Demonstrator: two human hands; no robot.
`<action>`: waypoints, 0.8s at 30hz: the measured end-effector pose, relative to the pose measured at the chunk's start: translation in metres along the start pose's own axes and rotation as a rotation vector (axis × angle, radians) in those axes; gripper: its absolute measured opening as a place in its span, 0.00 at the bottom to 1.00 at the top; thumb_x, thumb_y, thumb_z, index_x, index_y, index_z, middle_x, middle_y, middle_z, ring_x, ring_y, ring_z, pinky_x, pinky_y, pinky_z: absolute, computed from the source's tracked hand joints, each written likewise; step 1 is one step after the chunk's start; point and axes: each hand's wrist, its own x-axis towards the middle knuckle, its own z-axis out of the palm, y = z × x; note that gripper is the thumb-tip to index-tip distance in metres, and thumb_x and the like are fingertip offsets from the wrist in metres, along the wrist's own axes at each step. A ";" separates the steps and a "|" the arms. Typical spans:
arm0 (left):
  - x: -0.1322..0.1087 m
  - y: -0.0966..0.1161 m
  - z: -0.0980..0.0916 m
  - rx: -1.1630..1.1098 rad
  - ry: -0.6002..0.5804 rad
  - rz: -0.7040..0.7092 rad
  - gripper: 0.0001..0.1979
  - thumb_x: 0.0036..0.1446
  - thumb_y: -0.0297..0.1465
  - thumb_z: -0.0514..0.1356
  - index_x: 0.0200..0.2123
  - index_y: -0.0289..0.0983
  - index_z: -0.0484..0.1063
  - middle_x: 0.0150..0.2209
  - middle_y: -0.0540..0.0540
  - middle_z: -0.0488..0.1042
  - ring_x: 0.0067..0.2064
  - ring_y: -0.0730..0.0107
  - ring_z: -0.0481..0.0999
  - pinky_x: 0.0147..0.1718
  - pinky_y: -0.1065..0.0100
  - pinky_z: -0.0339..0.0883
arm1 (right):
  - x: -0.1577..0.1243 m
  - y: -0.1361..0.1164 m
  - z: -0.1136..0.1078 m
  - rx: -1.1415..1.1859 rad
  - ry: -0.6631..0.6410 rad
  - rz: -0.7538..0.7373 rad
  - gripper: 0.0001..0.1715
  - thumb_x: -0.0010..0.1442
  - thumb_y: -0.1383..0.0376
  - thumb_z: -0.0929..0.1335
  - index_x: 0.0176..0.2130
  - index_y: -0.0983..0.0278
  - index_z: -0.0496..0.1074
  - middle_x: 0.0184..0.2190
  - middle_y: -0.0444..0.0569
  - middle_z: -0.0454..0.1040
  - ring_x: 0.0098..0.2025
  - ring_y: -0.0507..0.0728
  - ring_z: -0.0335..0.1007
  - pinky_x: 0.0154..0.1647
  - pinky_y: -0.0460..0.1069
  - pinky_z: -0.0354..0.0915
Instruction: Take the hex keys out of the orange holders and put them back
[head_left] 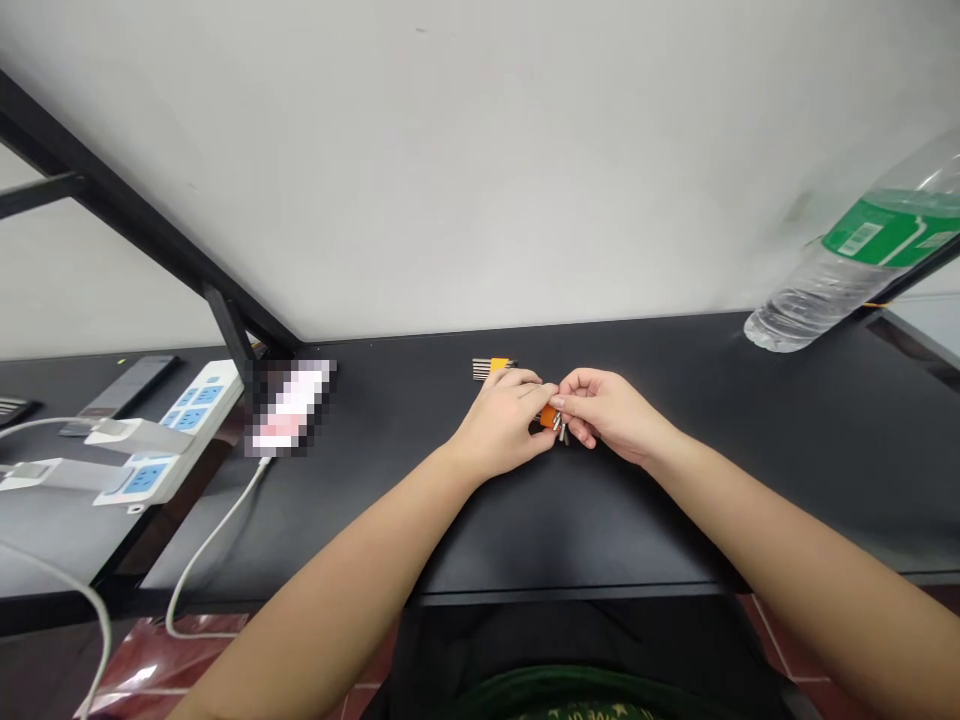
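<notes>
At the middle of the black tabletop, my left hand (504, 420) is closed around an orange holder (549, 414) with short metal rods sticking out of it. My right hand (611, 412) meets it from the right, thumb and forefinger pinched at the holder's upper right end. Whether a single rod sits in that pinch is too small to tell. Several rod ends (562, 432) point down and right between the hands. Just behind my left fingers lies a yellow-orange holder (499, 364) with a row of thin metal rods, partly hidden by the hand.
A large water bottle (847, 255) with a green label stands at the right by the wall. To the left lie a blurred-out phone (292, 408) on a white cable (191, 560), a white power strip (180, 425) with plugged-in chargers, and a dark slab-like device (124, 390). A black metal frame (150, 220) rises there.
</notes>
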 end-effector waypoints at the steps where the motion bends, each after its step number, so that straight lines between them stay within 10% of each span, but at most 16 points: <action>1: 0.000 0.000 0.001 -0.015 0.008 0.004 0.17 0.57 0.31 0.64 0.51 0.40 0.74 0.46 0.44 0.80 0.55 0.56 0.75 0.58 0.54 0.65 | 0.000 0.001 0.000 0.009 0.005 0.003 0.22 0.56 0.52 0.77 0.32 0.62 0.67 0.17 0.39 0.70 0.16 0.47 0.60 0.15 0.42 0.57; 14: -0.002 -0.005 0.005 -0.011 0.099 0.100 0.20 0.61 0.31 0.62 0.56 0.38 0.69 0.43 0.43 0.79 0.48 0.59 0.77 0.53 0.56 0.69 | -0.002 -0.002 -0.007 -0.252 -0.074 0.010 0.19 0.63 0.51 0.72 0.33 0.62 0.70 0.18 0.40 0.69 0.18 0.49 0.61 0.18 0.44 0.59; 24: -0.002 -0.011 0.004 0.028 0.086 0.056 0.26 0.60 0.29 0.62 0.62 0.36 0.66 0.44 0.43 0.78 0.48 0.58 0.76 0.55 0.54 0.69 | -0.004 -0.014 -0.059 -1.270 0.093 -0.369 0.11 0.66 0.65 0.66 0.41 0.61 0.80 0.41 0.50 0.79 0.42 0.58 0.75 0.44 0.52 0.67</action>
